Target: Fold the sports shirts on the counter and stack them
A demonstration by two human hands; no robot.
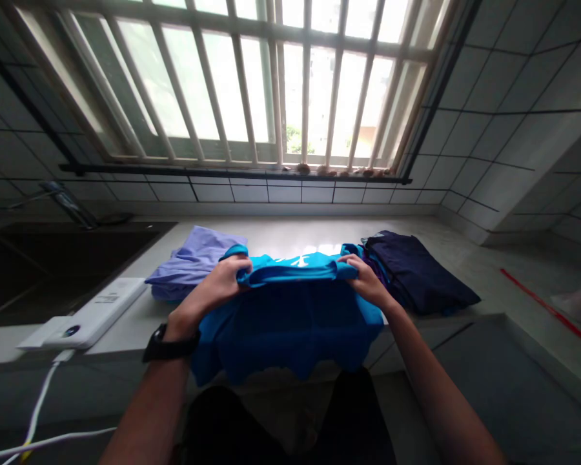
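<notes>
The left forearm (pixel 150 407), wearing a black wristwatch (pixel 172 343), and the right forearm (pixel 445 387) reach in from seven and five o'clock. The left hand (pixel 232 272) and right hand (pixel 366 281) each have fingers closed on a blue T-shirt (pixel 290 323), at centre, draping over the front of the surface (pixel 314 226) towards six o'clock. The lavender clothing (pixel 193 258) at its ten o'clock and navy stack (pixel 419 278) at its two o'clock look already folded; the T-shirt seems only partly arranged, its hanging part not yet folded.

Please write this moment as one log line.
left hand: grips blue cloth; right hand: grips it too; on counter: purple cloth left, dark cloth right
</notes>
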